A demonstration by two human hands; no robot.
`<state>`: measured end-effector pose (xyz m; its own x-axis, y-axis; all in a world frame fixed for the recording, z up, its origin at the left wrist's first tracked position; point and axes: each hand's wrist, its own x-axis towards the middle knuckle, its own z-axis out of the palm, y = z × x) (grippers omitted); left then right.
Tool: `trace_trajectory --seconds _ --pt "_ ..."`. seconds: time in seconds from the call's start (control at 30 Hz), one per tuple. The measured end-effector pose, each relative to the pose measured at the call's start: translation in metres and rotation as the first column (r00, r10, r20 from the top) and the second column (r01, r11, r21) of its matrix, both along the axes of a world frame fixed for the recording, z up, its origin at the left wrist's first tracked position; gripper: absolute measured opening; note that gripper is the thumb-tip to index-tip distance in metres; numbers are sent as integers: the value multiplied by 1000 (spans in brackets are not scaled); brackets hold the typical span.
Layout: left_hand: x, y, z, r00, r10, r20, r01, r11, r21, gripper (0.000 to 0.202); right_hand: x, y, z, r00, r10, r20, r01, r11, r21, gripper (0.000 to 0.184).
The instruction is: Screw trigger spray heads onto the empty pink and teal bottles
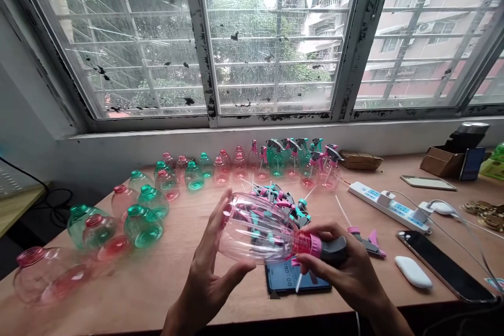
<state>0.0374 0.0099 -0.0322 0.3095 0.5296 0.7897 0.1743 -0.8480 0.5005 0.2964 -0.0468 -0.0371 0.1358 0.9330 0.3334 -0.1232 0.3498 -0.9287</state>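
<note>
you have the pink-tinted clear bottle (252, 231) lying tilted between your two hands, above the worktop (157, 299), with its base toward your left fingers and its neck toward your right. your left hand (207, 268) is spread, thumb and fingers wide apart about the base; whether they press on the plastic, you cannot tell from this view. your right hand (350, 268) has its fingers and thumb clamped on the neck end, around the pink collar (315, 247), with the dark grey spray head (334, 250) sticking out between them.

behind the bottle, just beyond your fingers, lies a heap of spray heads (297, 212) in pink, teal and dark grey. below the bottle, between your two thumbs, a phone with a lit screen (279, 281) lies flat. just to the right of your right fingers rests a loose spray head (370, 245); farther right are a white case (412, 272), a black phone (444, 265) and, a little beyond, a power strip (386, 206) with plugs in it.

well to the left of your left fingers stand open pink and green bottles (144, 231). far beyond both hands, near the window (271, 37), stand bottles with sprayers fitted (277, 160).
</note>
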Motion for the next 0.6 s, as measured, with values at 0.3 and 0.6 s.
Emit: trace_trajectory --seconds 0.3,0.6 --pt "-2 1 -6 998 -61 -18 61 998 5 97 -1 -1 2 995 48 -89 -50 999 -15 40" --pt "2 3 3 993 120 -9 -115 965 236 83 -1 -3 8 986 126 -114 -138 985 -103 42"
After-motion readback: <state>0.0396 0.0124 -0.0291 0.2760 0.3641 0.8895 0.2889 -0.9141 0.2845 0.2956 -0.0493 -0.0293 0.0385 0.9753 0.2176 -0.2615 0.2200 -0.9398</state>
